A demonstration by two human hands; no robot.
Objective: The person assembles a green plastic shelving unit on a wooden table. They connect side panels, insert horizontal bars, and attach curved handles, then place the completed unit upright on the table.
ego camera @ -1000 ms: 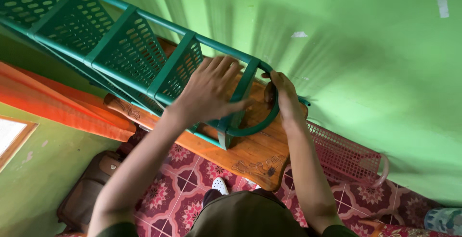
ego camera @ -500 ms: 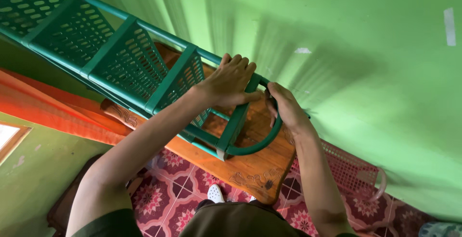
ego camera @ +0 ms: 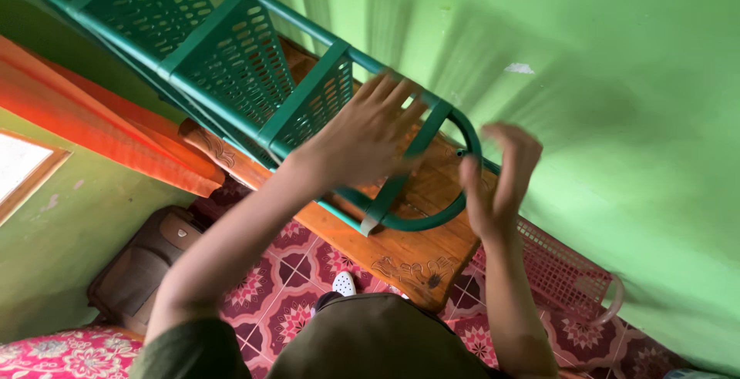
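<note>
— What do we have under our hands?

— A dark green plastic rack [ego camera: 231,63], a row of perforated compartments with a curved loop handle at its near end. It lies across a carved wooden table [ego camera: 401,259] and runs off toward ten o'clock, along the green wall [ego camera: 617,117].

— And our fingers?

— Our left hand [ego camera: 362,136] lies flat on the last compartment, fingers spread, pressing on the rim rather than clasping it. Our right hand [ego camera: 497,182], at three o'clock from the loop, is open with fingers half curled; it sits just beside the handle, gripping nothing.

— Anything beyond?

— A pink perforated basket [ego camera: 566,271] at four o'clock, and orange cloth [ego camera: 100,132] at nine.
</note>
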